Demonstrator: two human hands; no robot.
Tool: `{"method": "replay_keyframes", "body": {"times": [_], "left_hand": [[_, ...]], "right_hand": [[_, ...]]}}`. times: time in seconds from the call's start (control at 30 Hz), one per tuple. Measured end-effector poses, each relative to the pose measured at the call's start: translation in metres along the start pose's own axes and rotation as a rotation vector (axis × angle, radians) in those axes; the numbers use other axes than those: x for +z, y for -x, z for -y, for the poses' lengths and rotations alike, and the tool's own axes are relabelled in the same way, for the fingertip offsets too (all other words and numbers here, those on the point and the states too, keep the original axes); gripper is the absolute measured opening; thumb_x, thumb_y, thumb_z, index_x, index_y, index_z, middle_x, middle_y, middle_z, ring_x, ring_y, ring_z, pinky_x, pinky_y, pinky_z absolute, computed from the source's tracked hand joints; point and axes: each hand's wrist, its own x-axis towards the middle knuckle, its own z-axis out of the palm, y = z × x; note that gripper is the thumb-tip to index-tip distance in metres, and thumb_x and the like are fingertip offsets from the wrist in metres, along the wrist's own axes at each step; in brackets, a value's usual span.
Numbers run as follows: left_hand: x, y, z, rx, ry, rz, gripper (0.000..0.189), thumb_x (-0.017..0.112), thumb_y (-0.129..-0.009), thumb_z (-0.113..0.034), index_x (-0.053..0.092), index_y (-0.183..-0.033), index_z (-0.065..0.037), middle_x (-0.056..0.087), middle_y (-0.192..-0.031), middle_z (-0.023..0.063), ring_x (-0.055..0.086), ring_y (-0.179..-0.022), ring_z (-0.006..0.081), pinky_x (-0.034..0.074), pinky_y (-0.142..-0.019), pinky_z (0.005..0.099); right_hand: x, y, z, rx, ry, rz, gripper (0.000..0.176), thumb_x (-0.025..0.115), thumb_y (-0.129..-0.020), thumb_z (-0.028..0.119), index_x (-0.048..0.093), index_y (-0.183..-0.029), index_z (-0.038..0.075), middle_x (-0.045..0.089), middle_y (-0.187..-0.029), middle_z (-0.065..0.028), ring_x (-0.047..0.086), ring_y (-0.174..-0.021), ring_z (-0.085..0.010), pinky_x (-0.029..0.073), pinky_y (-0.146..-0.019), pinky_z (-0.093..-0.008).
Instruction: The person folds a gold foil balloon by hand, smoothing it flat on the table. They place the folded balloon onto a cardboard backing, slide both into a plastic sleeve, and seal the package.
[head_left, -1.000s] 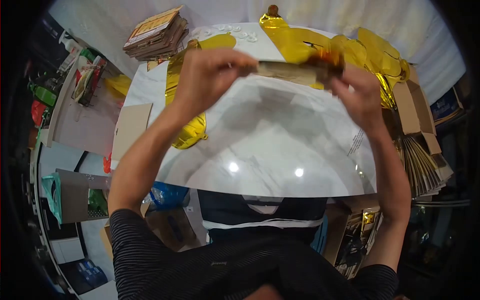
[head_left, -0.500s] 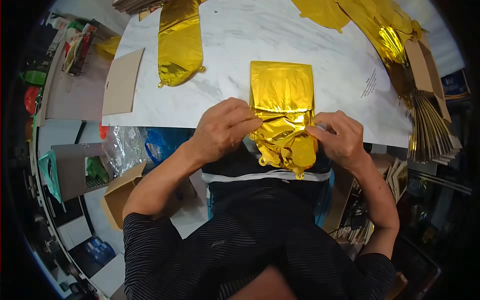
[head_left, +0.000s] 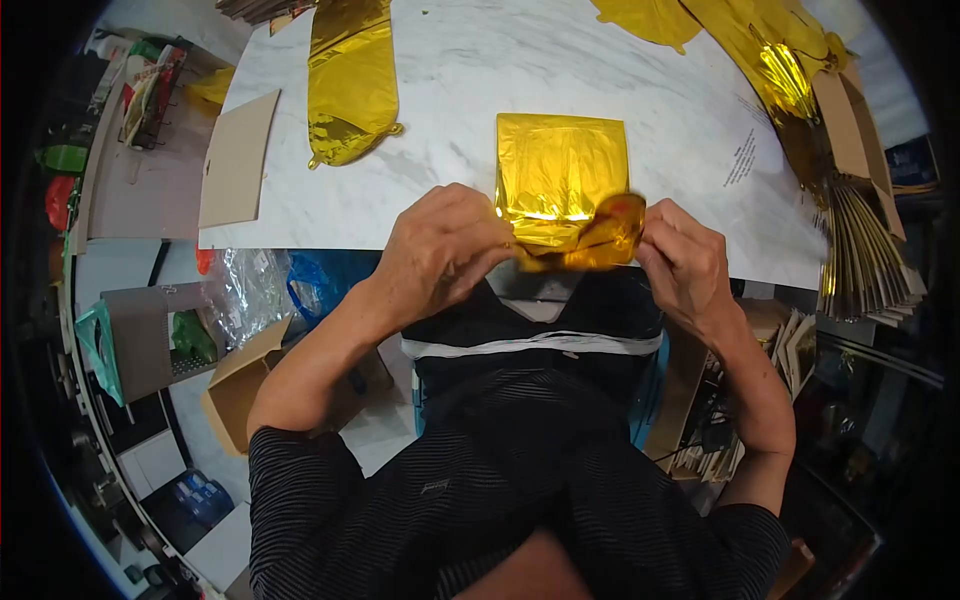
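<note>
A gold foil piece (head_left: 562, 165), folded into a flat square, lies at the front edge of the white marbled table (head_left: 440, 150). My left hand (head_left: 445, 245) pinches the near left corner of the foil. On the other side, my right hand (head_left: 688, 258) pinches the near right part, where a crumpled end of the foil is raised and curled over. The near end is smeared by motion. Another long gold foil piece (head_left: 352, 90) lies flat further left, with small tabs at its near end.
A cardboard sheet (head_left: 238, 160) lies at the table's left. More gold foil (head_left: 745, 40) spreads over the back right, beside a cardboard box (head_left: 850, 130) and a fanned stack of foil-edged sheets (head_left: 862, 255). An open carton (head_left: 245, 385) stands below left.
The near end of the foil, which hung over the table edge, has been lifted and turned up toward the square. Both my hands keep their pinch on it.
</note>
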Motion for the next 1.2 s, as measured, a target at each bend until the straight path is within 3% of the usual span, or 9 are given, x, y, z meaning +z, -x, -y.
{"method": "replay_keyframes", "body": {"times": [0.13,0.2,0.3,0.6,0.77,1.0,1.1,1.17,1.2], "left_hand": [[0.003,-0.007,-0.005,-0.203,0.05,-0.066,0.013,0.082,-0.083,0.001,0.071,-0.089,-0.001,0.07,-0.084,0.0098,0.066,-0.08,0.0266,0.053,-0.07,0.0357],[0.004,-0.011,-0.007,-0.277,0.062,-0.091,0.013,0.082,-0.085,-0.002,0.069,-0.085,0.0,0.069,-0.08,0.01,0.064,-0.076,0.0252,0.051,-0.067,0.0354],[0.005,-0.015,-0.01,-0.395,0.049,-0.081,0.014,0.081,-0.087,-0.006,0.07,-0.083,0.0,0.068,-0.074,0.01,0.062,-0.071,0.0236,0.05,-0.064,0.0344],[0.007,-0.023,-0.015,-0.451,-0.105,0.01,0.018,0.079,-0.088,-0.01,0.068,-0.077,-0.001,0.069,-0.075,0.0122,0.065,-0.071,0.0272,0.051,-0.064,0.0395],[0.015,-0.02,-0.016,-0.435,-0.203,-0.063,0.019,0.078,-0.084,-0.011,0.064,-0.073,-0.004,0.064,-0.076,0.0119,0.066,-0.076,0.0323,0.051,-0.067,0.0448],[0.018,-0.02,-0.02,-0.46,-0.23,-0.086,0.022,0.079,-0.084,-0.012,0.063,-0.072,-0.005,0.064,-0.075,0.0109,0.066,-0.076,0.0324,0.052,-0.066,0.0448],[0.017,-0.02,-0.021,-0.486,-0.274,-0.056,0.019,0.082,-0.084,-0.016,0.066,-0.083,-0.004,0.062,-0.079,0.0122,0.065,-0.077,0.0338,0.051,-0.067,0.0442],[0.016,-0.021,-0.027,-0.381,-0.334,-0.222,0.035,0.084,-0.082,-0.021,0.069,-0.108,-0.003,0.068,-0.097,0.0138,0.068,-0.09,0.0352,0.054,-0.075,0.0438],[0.019,-0.016,-0.032,-0.383,-0.333,-0.222,0.035,0.084,-0.082,-0.021,0.069,-0.108,-0.003,0.068,-0.097,0.0138,0.068,-0.09,0.0352,0.054,-0.075,0.0438]], "right_hand": [[0.0,-0.007,0.001,0.202,0.009,0.044,0.009,0.07,-0.092,0.0,0.064,-0.087,-0.004,0.057,-0.078,-0.0106,0.055,-0.066,-0.0206,0.041,-0.058,-0.0363],[0.0,-0.012,0.001,0.332,-0.016,0.07,0.023,0.07,-0.098,0.013,0.065,-0.086,-0.005,0.053,-0.071,-0.0105,0.05,-0.063,-0.0156,0.039,-0.057,-0.0357],[-0.004,-0.022,0.007,0.529,-0.006,0.156,0.029,0.07,-0.099,0.021,0.068,-0.087,-0.006,0.051,-0.063,-0.0091,0.047,-0.06,-0.013,0.039,-0.057,-0.0348],[-0.007,-0.032,0.006,0.585,0.012,0.218,0.034,0.072,-0.098,0.025,0.073,-0.091,-0.008,0.054,-0.06,-0.0107,0.048,-0.058,-0.0134,0.042,-0.058,-0.0365],[-0.006,-0.033,0.004,0.569,0.012,0.2,0.033,0.074,-0.097,0.024,0.074,-0.091,-0.008,0.058,-0.061,-0.0137,0.05,-0.057,-0.0139,0.043,-0.057,-0.0365],[-0.006,-0.037,0.002,0.587,0.05,0.24,0.035,0.076,-0.096,0.024,0.072,-0.086,-0.01,0.056,-0.058,-0.0135,0.047,-0.055,-0.0132,0.042,-0.055,-0.037],[-0.007,-0.041,0.002,0.608,0.043,0.285,0.036,0.076,-0.095,0.023,0.071,-0.083,-0.01,0.052,-0.057,-0.0115,0.045,-0.056,-0.0112,0.041,-0.053,-0.0368],[-0.008,-0.042,0.001,0.601,0.051,0.286,0.036,0.076,-0.095,0.023,0.07,-0.082,-0.01,0.051,-0.056,-0.01,0.044,-0.056,-0.0104,0.04,-0.053,-0.0364],[-0.008,-0.041,0.001,0.596,0.056,0.29,0.036,0.076,-0.095,0.023,0.069,-0.081,-0.01,0.049,-0.056,-0.0085,0.044,-0.056,-0.0096,0.04,-0.053,-0.036]]}}
